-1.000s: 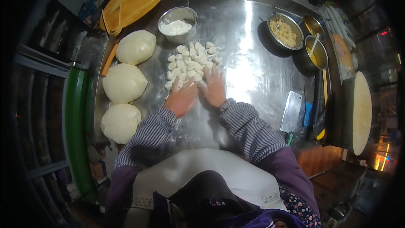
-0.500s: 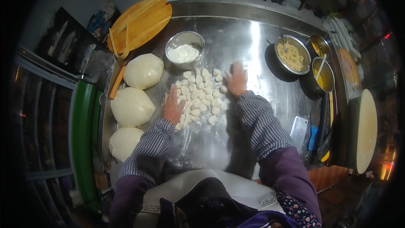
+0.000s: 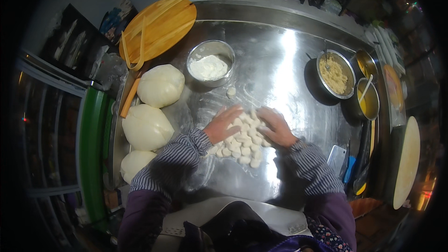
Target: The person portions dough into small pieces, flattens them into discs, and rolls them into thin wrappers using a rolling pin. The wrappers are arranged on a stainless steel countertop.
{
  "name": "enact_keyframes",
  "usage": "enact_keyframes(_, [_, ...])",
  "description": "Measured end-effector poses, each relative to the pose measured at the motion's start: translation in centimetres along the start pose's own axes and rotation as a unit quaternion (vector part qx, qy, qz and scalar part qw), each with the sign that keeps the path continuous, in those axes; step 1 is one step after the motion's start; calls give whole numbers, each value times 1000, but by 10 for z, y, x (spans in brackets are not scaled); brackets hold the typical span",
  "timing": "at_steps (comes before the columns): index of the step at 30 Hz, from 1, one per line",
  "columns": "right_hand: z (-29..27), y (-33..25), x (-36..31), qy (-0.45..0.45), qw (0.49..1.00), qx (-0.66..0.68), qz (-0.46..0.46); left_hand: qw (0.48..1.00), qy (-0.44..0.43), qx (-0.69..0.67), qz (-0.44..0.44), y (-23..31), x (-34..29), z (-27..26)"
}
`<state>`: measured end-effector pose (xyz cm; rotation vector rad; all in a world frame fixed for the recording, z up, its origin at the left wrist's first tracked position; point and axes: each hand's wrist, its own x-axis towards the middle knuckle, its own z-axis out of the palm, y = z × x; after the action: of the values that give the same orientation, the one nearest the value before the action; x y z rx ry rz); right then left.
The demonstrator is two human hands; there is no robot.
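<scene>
"How are the fingers?"
"Extended and slightly curved; the left hand and right hand visibly grip nothing, flanking the dough pieces mid-frame."
"What's changed?"
"The hands are closer than a moment ago, so the batch looks mostly gathered. 1 stray piece lies above, near the flour bowl."
"Arms?"
"Angled inward from lower left and lower right."

Steel table — dough pieces, flour bowl

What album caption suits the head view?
Left hand and right hand flank small dough pieces on a metal worktop, three large dough mounds alongside.
</scene>
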<state>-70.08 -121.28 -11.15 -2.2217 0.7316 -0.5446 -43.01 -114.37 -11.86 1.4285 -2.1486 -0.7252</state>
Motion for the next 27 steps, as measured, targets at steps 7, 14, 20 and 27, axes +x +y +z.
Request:
enact_keyframes(7, [-32,10,-32,150,962,-160,165,792,310,-378,-366,-21,25,-39])
enact_keyframes(14, [-16,-21,-10,32,992,86,82,730,382,-414,-386,-27,72,-88])
enact_keyframes(20, [-14,-13,-16,76,994,10,74,756,335,-437,-354,-27,121,-87])
enact_keyframes(27, [-8,-5,-23,89,993,12,71,826,155,-472,-268,-5,193,-53])
